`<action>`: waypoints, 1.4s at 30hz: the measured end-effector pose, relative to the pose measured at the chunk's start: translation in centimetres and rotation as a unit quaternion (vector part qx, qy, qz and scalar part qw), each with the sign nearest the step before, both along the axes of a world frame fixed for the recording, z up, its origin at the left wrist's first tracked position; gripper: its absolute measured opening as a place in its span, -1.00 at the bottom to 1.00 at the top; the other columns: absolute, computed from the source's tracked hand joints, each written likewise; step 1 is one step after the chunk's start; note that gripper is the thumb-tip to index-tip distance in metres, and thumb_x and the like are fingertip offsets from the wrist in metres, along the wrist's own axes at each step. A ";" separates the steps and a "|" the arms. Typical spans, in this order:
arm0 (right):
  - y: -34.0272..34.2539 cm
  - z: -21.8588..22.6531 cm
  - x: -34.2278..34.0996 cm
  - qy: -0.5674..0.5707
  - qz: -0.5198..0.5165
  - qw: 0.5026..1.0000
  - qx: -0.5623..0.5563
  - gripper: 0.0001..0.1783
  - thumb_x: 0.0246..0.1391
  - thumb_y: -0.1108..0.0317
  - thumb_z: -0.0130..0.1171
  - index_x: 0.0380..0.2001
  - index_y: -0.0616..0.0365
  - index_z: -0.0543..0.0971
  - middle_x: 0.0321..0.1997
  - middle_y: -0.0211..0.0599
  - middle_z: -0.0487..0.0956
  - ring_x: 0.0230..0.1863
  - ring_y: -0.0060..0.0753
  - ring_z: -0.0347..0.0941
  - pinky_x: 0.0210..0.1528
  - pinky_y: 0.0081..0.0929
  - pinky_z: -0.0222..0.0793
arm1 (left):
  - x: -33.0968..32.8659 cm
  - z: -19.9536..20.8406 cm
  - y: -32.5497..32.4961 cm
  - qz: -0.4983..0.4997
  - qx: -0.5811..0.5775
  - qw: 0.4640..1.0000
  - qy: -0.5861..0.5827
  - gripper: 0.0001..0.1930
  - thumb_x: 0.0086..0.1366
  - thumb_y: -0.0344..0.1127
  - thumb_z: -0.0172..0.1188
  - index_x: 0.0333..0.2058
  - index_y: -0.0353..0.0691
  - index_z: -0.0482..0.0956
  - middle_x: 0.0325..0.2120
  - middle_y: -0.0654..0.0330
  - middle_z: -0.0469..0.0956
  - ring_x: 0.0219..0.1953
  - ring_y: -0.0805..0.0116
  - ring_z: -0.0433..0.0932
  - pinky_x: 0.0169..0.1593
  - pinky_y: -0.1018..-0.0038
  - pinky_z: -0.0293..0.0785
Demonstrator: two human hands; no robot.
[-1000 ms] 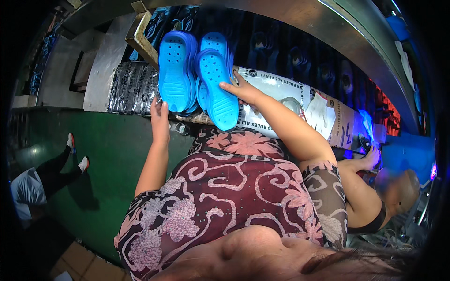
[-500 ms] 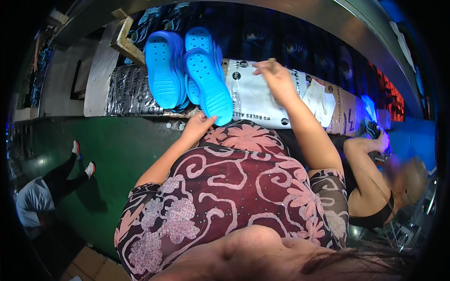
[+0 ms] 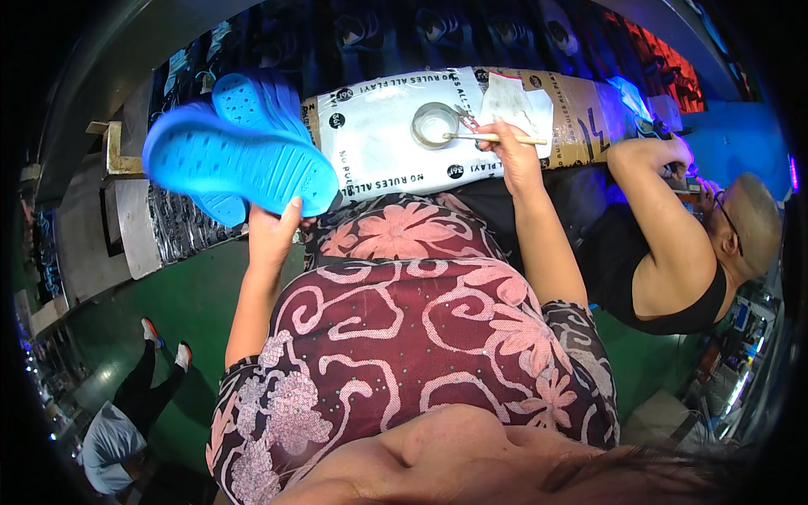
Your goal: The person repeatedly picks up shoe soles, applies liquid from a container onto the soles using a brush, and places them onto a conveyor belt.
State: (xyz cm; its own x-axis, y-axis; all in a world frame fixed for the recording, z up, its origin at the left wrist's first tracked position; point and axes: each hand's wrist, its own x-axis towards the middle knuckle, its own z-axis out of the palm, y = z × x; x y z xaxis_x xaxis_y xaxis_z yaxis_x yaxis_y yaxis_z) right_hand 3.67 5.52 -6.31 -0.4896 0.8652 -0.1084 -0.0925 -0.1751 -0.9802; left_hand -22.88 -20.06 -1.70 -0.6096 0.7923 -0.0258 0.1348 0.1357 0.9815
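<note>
My left hand (image 3: 273, 236) pinches the heel end of a bright blue shoe sole (image 3: 244, 164) between thumb and fingers. The sole slants to the left, its holed toe part smeared by motion. Partly behind it stands a stack of similar blue soles (image 3: 240, 97). In my right hand (image 3: 512, 156) is a thin brush (image 3: 532, 140) with a pale wooden handle. Its tip reaches the rim of a glass jar (image 3: 433, 109) holding whitish stuff. The jar stands on a sheet of white printed packaging (image 3: 379, 156).
A stained pale cloth or paper (image 3: 509, 101) lies beside the jar on brown cardboard (image 3: 581, 126). Beyond runs a row of dark shoes (image 3: 438, 34). A co-worker (image 3: 673, 244) sits close on the right; another person (image 3: 126, 429) is at lower left on the green floor.
My left hand has taken the top sole off the stack and swung its toe to the left. My right hand has lowered the brush to the jar. The view has shifted right.
</note>
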 end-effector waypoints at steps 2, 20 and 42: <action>0.2 -0.1 -0.9 -0.028 -0.005 0.999 0.037 -0.65 0.12 0.17 0.07 -0.41 0.31 0.57 -0.50 -0.32 0.54 -0.46 -0.61 0.38 -0.33 -0.67 0.28 | 0.1 0.6 1.1 0.014 0.018 0.999 0.027 -0.71 0.14 -0.38 0.10 -0.20 -0.42 0.35 -0.50 0.11 0.50 -0.59 0.43 0.48 -0.49 0.58 0.43; 0.4 -1.8 -4.3 -0.187 0.047 0.945 0.263 -0.88 -0.02 0.36 0.18 -0.43 0.19 0.58 -0.40 -0.36 0.50 -0.35 -0.56 0.42 -0.28 -0.61 0.30 | 0.2 -0.8 2.0 0.006 -0.067 0.981 -0.182 -0.60 0.14 -0.32 0.05 -0.07 -0.36 0.25 -0.41 0.15 0.47 -0.54 0.45 0.47 -0.51 0.61 0.38; -0.6 0.3 -4.0 -0.219 0.029 0.922 0.317 -0.75 0.09 0.25 0.11 -0.50 0.20 0.60 -0.58 -0.43 0.49 -0.50 -0.64 0.35 -0.40 -0.65 0.27 | -0.5 0.5 5.6 -0.001 0.008 1.000 -0.009 -0.64 0.16 -0.38 0.06 -0.10 -0.44 0.27 -0.41 0.10 0.49 -0.53 0.45 0.49 -0.47 0.55 0.46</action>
State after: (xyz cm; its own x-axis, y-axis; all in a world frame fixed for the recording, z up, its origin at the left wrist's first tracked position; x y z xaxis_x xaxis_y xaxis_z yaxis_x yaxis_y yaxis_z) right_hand -0.33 4.87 -6.04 -0.5655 0.7972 0.2114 0.3287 0.4529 -0.8288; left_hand -23.33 -14.50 -1.16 -0.6078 0.7938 -0.0237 0.1183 0.1201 0.9857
